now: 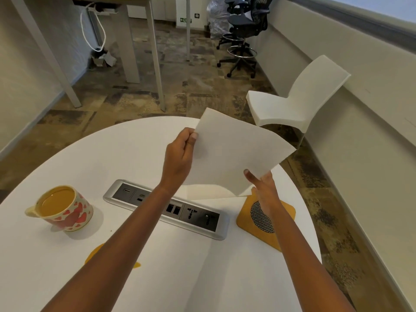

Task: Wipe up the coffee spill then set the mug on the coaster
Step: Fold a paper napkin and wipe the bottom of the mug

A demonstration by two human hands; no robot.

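Note:
A white paper sheet (pixel 234 152) is held up above the round white table (pixel 135 143). My left hand (pixel 180 156) pinches its left edge, and my right hand (pixel 262 183) grips its lower right corner. A mug (pixel 65 209) with red hearts, full of coffee, stands at the table's left. An orange-brown coffee spill (pixel 95 253) lies near the front, partly hidden under my left forearm. The yellow coaster (pixel 286 212) with a mesh circle lies at the right, partly covered by my right wrist.
A silver power and socket panel (pixel 166 208) is set into the table's middle between mug and coaster. A white chair (pixel 297 102) stands beyond the table's far right edge. Office chairs and desk legs stand farther back on the carpet.

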